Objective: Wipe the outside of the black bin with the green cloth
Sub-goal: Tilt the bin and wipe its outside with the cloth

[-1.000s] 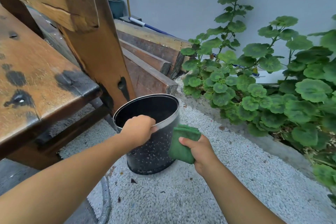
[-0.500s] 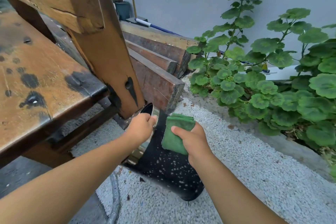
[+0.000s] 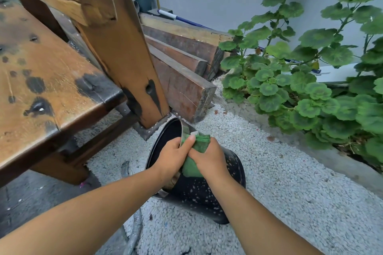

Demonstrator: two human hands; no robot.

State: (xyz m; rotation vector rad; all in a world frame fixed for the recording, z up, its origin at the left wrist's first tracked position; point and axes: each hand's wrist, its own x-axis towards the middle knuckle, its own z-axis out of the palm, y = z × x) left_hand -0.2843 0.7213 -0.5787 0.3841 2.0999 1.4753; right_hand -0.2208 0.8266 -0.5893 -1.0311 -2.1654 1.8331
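The black bin (image 3: 199,194), speckled with pale spots and edged with a metal rim, lies tipped on its side on the white gravel, its mouth facing left toward the bench. My left hand (image 3: 172,157) grips the rim at the top of the mouth. My right hand (image 3: 209,157) presses the folded green cloth (image 3: 195,155) against the bin's outer wall just behind the rim. Most of the cloth is hidden under my fingers.
A worn wooden bench (image 3: 51,80) with a thick slanted leg (image 3: 128,64) stands close on the left. Stacked timber beams (image 3: 182,64) lie behind the bin. Leafy green plants (image 3: 310,85) fill a raised bed on the right. A grey hose (image 3: 134,232) runs along the ground below the bin.
The bin went from upright to tipped over on its side. My right hand moved the cloth up its wall to just behind the rim, next to my left hand.
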